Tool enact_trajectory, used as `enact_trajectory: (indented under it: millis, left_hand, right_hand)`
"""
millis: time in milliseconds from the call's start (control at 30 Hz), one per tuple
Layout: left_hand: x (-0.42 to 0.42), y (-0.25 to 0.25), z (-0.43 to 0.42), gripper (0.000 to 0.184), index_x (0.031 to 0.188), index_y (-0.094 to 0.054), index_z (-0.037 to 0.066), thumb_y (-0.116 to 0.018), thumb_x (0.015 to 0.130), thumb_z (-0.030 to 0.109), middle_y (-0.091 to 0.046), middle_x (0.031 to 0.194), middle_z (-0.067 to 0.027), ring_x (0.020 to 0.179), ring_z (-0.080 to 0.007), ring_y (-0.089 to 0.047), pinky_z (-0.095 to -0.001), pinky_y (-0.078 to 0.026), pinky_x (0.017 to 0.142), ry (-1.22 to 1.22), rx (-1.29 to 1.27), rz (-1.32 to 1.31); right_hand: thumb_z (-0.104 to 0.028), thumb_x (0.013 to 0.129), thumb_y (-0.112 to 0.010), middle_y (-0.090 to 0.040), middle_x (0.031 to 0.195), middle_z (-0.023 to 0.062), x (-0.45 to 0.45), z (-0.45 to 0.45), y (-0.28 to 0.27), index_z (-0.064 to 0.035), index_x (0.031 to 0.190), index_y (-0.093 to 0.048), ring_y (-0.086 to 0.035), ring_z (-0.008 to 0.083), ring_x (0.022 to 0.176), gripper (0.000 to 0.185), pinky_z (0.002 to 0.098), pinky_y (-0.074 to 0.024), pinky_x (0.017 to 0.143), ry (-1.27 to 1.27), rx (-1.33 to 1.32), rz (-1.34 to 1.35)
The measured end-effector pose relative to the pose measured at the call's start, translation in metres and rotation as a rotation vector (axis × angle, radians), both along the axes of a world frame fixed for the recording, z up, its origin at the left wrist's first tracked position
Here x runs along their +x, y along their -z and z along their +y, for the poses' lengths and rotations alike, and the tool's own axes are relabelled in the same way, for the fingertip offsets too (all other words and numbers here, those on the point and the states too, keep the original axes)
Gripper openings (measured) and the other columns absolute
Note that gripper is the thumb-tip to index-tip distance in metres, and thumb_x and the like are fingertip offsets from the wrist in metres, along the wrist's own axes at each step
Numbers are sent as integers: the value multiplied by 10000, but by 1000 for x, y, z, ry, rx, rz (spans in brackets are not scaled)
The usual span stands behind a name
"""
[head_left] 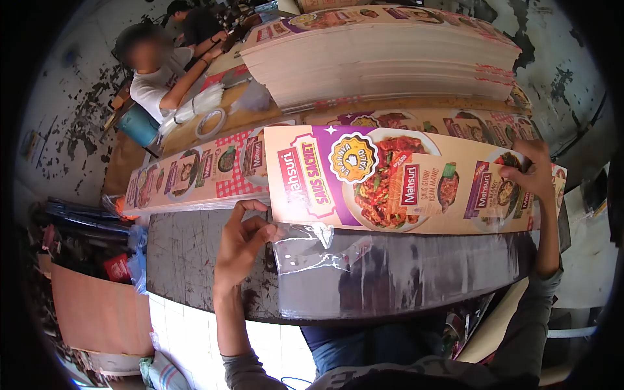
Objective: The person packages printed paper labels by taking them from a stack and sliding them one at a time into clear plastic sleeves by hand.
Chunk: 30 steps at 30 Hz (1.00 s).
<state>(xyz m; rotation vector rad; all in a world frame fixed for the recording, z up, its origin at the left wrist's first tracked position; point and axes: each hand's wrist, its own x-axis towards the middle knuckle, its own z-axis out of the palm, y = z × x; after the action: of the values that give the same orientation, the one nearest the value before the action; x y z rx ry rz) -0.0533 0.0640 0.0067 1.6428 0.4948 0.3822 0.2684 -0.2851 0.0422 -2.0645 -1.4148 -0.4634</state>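
Note:
A long printed card (305, 156) with sauce and food pictures lies across the dark worktop in front of me. Its lower edge meets a clear plastic sleeve (390, 273) that lies flat, shiny and slightly creased at its upper left corner. My left hand (242, 247) is closed at that corner, thumb and forefinger pinching the plastic beside the card's lower left end. At the other end, my right hand (534, 170) grips the card, its thumb on the printed face and its other fingers partly hidden.
Behind the card lie more printed cards (188, 172) in a low pile. A tall stack of cards (383, 65) stands at the back. A tape roll (210, 123) and a white bundle (198, 104) sit near a seated person (156, 84); another person (195, 29) is beyond.

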Motion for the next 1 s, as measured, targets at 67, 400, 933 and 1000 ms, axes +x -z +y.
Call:
enact_trajectory:
  millis: [67, 400, 933, 1000]
  left_hand:
    - [0, -3, 0, 274, 1093, -410, -14, -551, 859, -29, -636, 768, -115, 756, -124, -596, -247, -460, 728, 24, 37, 11]
    - [2, 5, 3, 264, 1089, -412, -10, -549, 863, -24, -636, 755, -99, 719, -107, -583, -224, -432, 646, 42, 21, -13]
    - [-2, -1, 3, 299, 1103, -410, -9, -567, 850, -25, -644, 770, -115, 680, -98, -543, -233, -416, 637, 38, 28, -46]
    - [-2, -2, 2, 299, 1105, -408, -6, -565, 851, -24, -645, 772, -114, 686, -98, -547, -234, -420, 645, 37, 31, -40]
  right_hand:
    - [-512, 658, -718, -349, 462, 44, -1, 0, -2, -23, 575, -460, -354, 153, 370, 559, 290, -249, 397, -32, 41, 23]
    - [-376, 595, -780, -426, 490, 41, 0, -9, -8, -22, 609, -528, -404, 143, 405, 435, 281, -291, 413, -39, -70, -13]
    - [-302, 652, -767, -457, 546, 51, -2, 2, -6, -7, 672, -526, -391, 122, 485, 381, 279, -315, 459, 56, -118, 98]
    - [-304, 654, -766, -461, 551, 49, -1, 3, -6, -9, 671, -527, -393, 116, 488, 380, 274, -316, 458, 38, -114, 82]
